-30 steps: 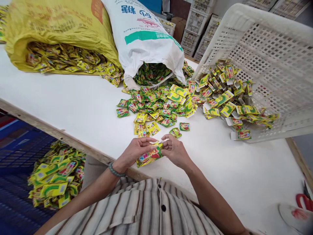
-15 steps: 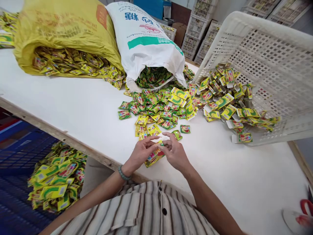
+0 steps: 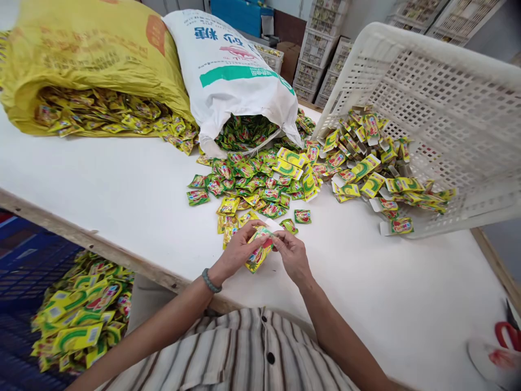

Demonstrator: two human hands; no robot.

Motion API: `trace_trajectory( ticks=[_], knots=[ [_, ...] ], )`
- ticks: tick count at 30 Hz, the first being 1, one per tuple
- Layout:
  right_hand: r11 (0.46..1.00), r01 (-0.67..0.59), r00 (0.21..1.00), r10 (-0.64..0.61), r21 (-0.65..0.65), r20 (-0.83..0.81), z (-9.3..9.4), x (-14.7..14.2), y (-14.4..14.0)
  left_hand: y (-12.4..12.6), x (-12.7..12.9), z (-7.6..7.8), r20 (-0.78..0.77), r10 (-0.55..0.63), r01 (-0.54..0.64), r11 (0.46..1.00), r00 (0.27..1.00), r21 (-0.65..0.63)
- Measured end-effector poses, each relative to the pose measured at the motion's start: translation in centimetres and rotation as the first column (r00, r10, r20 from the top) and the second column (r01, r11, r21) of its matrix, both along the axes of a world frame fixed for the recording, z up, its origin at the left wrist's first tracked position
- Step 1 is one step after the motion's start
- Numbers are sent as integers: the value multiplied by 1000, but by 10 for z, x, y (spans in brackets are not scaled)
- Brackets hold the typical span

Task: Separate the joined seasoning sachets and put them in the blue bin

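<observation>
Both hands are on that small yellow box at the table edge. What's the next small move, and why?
Probably press the box's top end shut. The left hand holds it tilted above the table, and the right hand's fingertips pinch its upper end, where something white shows. Whether that is an open flap cannot be told.

bare table point(image 3: 122, 184) left, packets point(image 3: 260, 184) (loose) ahead

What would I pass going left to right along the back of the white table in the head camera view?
Yellow sack spilling yellow sachets → white sack spilling green sachets → loose pile of green sachets on the table → tipped white plastic crate with yellow-green packets spilling from it.
</observation>
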State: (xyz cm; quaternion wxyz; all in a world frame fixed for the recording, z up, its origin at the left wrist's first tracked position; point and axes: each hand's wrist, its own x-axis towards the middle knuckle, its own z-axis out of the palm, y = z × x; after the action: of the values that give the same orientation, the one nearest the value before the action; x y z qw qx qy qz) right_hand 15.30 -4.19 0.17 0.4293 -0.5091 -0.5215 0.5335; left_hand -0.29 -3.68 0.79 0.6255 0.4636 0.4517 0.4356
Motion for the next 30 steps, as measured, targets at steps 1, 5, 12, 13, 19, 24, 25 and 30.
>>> trace_trajectory(
  ticks=[1,5,12,13,19,24,25,30],
  knots=[
    [1000,-27,1000,27,-5,3,-2,2,1,0,0,-1,-7,-20,20,1000,1000,-11],
    [1000,-3,1000,3,-23,-5,-9,6,4,-3,-1,-7,48,-39,43,996,998,-73],
    [982,93,983,-116,164,142,-1,-3,-4,-5,2,-8,204,191,-145,964,960,-222],
    [980,50,984,-81,193,159,1,-4,-6,-5,2,-8,199,223,-176,957,954,-231],
    [997,13,999,-17,81,51,6,-4,-5,-7,-2,-9,164,231,-194,958,959,-213],
    [993,61,992,-71,-97,-108,-4,-2,-1,-9,-2,-10,129,208,-180,963,970,-203],
    [986,66,982,-92,-154,-168,-6,0,0,-9,-1,-10,121,206,-179,962,971,-204],
    [976,-1,971,-50,-216,-234,-11,8,1,-9,-1,-9,93,178,-159,970,980,-183]
  ],
)
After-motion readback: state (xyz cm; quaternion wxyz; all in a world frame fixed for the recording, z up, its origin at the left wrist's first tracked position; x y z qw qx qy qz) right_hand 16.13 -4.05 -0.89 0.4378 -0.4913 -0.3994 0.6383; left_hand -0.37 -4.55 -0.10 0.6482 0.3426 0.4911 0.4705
